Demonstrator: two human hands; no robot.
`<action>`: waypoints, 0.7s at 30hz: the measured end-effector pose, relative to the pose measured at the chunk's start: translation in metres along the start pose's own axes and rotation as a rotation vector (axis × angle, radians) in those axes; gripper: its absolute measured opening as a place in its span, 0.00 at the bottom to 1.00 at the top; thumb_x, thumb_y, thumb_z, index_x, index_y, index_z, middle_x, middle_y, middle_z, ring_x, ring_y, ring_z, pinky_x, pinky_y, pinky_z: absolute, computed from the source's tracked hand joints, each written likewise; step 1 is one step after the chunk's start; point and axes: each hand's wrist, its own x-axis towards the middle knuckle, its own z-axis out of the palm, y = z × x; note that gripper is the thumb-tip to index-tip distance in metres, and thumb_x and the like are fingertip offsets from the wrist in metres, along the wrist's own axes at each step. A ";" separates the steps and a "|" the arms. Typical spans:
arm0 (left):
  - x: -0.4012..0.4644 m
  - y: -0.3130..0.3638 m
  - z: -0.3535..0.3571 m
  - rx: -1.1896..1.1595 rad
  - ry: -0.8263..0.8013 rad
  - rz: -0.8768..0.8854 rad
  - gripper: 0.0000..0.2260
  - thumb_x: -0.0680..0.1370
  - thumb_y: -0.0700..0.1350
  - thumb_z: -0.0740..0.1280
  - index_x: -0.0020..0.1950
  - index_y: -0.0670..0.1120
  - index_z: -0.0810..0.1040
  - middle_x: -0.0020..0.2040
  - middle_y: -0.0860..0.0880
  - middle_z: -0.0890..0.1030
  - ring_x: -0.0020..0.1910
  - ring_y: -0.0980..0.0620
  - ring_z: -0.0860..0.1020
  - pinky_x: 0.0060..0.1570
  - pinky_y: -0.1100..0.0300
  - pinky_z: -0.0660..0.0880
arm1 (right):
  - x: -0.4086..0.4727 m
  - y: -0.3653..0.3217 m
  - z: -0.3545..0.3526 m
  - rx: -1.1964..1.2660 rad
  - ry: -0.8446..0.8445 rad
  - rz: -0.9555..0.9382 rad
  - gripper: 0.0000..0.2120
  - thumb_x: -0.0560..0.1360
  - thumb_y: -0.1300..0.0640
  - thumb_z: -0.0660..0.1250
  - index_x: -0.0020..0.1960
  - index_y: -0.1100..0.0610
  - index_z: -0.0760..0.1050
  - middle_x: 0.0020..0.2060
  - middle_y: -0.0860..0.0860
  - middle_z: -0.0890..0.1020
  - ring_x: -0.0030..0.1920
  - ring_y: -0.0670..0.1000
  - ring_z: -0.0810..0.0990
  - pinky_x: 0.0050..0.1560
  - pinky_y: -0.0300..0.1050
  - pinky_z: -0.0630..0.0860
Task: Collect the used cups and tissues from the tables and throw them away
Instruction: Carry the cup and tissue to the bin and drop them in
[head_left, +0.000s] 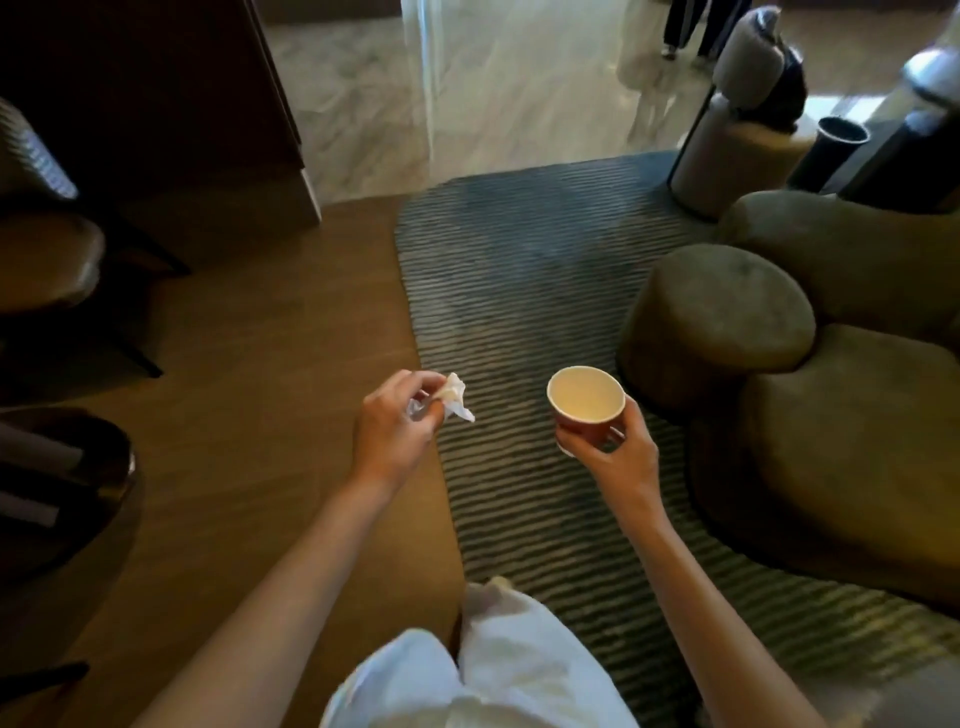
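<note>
Floor (249, 364): brown wood at 9 o'clock, pale marble at 12. Striped grey rug (519, 291) lies on it, centre to 5 o'clock. On the rug: round olive pouf (722, 312) at 3, larger olive seats (841, 431) beside it. Dark bin (831, 150) at 1.

A striped grey rug (519, 291) lies on the brown wood floor (249, 415). Olive rounded seats (831, 426) sit to one side, dark chairs (57, 270) opposite, and pale glossy marble flooring (493, 93) beyond.
</note>
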 end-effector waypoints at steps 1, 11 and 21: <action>0.026 0.000 0.006 0.001 0.002 -0.007 0.09 0.70 0.41 0.74 0.48 0.51 0.82 0.44 0.55 0.81 0.40 0.56 0.79 0.39 0.58 0.78 | 0.028 -0.005 0.001 0.004 -0.013 -0.002 0.31 0.65 0.53 0.78 0.61 0.39 0.68 0.54 0.36 0.77 0.56 0.37 0.76 0.53 0.34 0.73; 0.271 -0.050 0.089 -0.018 -0.073 -0.043 0.10 0.70 0.38 0.74 0.47 0.50 0.82 0.43 0.55 0.81 0.40 0.60 0.77 0.39 0.75 0.69 | 0.298 0.004 0.046 -0.016 -0.027 -0.002 0.32 0.66 0.53 0.78 0.64 0.43 0.67 0.59 0.43 0.76 0.60 0.43 0.75 0.60 0.41 0.74; 0.598 -0.067 0.157 -0.043 -0.150 0.094 0.09 0.70 0.38 0.73 0.47 0.50 0.82 0.44 0.54 0.82 0.41 0.57 0.78 0.43 0.65 0.73 | 0.576 -0.038 0.058 -0.009 0.170 -0.003 0.33 0.66 0.53 0.78 0.65 0.45 0.67 0.58 0.43 0.76 0.57 0.39 0.75 0.55 0.32 0.72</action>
